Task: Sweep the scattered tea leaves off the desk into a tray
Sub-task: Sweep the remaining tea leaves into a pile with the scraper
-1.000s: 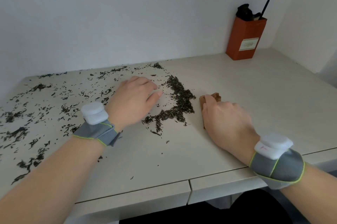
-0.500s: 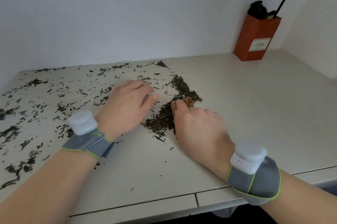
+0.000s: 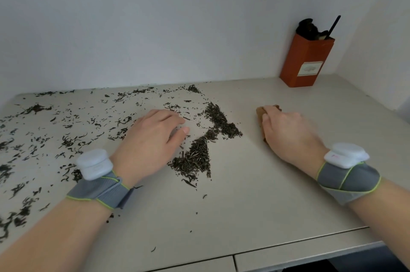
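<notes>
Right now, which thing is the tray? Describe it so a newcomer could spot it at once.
Start at the tall orange box in the desk's far right corner and come toward the near edge. The right hand lies over a small brown wooden piece, probably the tray, though mostly hidden. It is the only brown thing on the pale top, right of the dense tea leaf pile.

1. Left hand [image 3: 153, 141] flat on desk [image 3: 255, 194], just left of heaped tea leaves [image 3: 199, 154].
2. Right hand [image 3: 288, 134] covers small brown wooden tray [image 3: 260, 112], apart from heap.
3. Orange box [image 3: 307, 63] in back corner.
</notes>
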